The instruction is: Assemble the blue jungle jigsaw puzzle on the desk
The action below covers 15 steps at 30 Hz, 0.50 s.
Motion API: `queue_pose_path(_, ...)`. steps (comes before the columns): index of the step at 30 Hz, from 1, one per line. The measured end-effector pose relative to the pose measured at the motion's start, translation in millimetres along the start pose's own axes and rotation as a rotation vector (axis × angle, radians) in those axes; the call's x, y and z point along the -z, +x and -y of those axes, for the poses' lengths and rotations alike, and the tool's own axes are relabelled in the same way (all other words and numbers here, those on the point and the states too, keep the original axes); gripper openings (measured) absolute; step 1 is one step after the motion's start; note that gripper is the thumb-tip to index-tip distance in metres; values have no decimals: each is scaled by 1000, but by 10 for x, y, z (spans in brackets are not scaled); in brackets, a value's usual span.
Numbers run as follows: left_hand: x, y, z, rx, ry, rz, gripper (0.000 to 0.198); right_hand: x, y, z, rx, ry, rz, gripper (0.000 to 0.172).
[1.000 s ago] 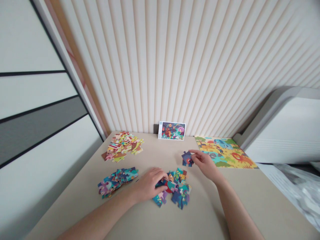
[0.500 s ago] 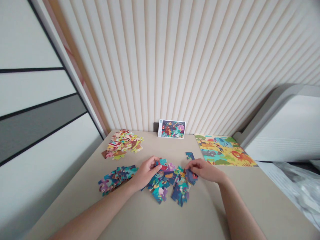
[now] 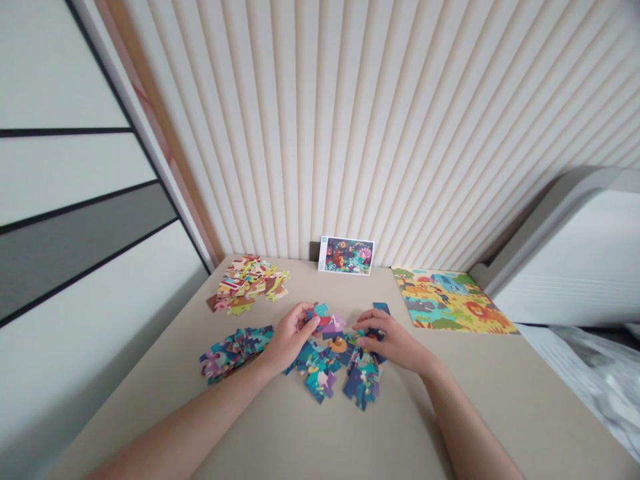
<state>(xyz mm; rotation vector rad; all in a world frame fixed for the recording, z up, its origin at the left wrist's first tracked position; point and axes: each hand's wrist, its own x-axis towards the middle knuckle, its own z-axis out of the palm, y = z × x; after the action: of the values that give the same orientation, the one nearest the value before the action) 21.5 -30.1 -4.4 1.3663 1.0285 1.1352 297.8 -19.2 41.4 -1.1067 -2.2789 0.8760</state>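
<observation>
Between thumb and fingers, my left hand [image 3: 294,333] pinches a teal and red puzzle piece [image 3: 319,312] just above the middle pile. My right hand [image 3: 387,339] hovers over the dark blue pieces on the right with its fingers apart, and I see nothing in its grasp. Beneath and between the hands lies a loose pile of blue, teal and purple puzzle pieces [image 3: 320,381]. A second cluster of dark blue pieces [image 3: 361,383] lies below my right hand, which partly covers it. One dark blue piece [image 3: 381,308] rests beyond the right fingers.
More blue and purple pieces [image 3: 227,357] lie left of my left forearm. Red and yellow-green pieces [image 3: 253,283] are heaped at the back left. A picture card [image 3: 347,256] leans on the ribbed wall. An assembled animal puzzle [image 3: 450,300] lies at the right edge of the table [image 3: 480,387].
My right hand has moved left and its fingers have spread over the pieces. The left hand has lifted slightly, still pinching the teal and red piece. The view has shifted a little.
</observation>
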Motion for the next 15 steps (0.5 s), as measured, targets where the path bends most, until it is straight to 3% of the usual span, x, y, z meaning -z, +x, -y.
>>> queue_pose_path(7, 60, -54, -76, -149, 507, -104, 34, -169, 14, 20, 8, -98, 92, 43)
queue_pose_path(11, 102, -37, -42, -179, 685, -117, 37, -133, 4, -11, -6, -75, 90, 33)
queue_pose_path(15, 139, -36, 20, -212, 938, -58, 44, -87, -20, -92, -52, -22, 83, 19)
